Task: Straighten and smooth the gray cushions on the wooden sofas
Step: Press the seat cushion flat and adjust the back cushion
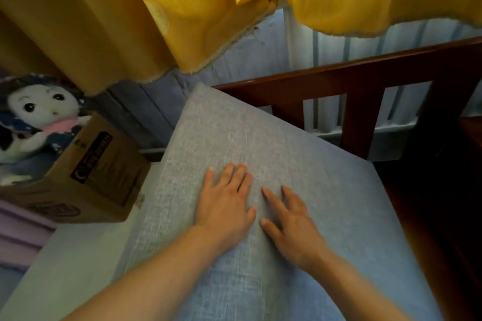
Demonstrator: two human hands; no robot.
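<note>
A gray woven cushion (234, 133) lies on a dark wooden sofa frame (365, 81) and fills the middle of the head view. Both of my hands rest flat on its top, side by side near the centre. My left hand (227, 200) has its fingers spread and straight, pointing away from me. My right hand (289, 221) lies palm down just to the right, fingers straight and angled up to the left. The cushion's far corner sticks out past the frame's rail toward the curtain.
A yellow curtain (182, 8) hangs close above the cushion's far end. A cardboard box (99, 177) with a stuffed doll (39, 117) on it stands at the left. Behind the sofa's slatted back is a white radiator (326, 114).
</note>
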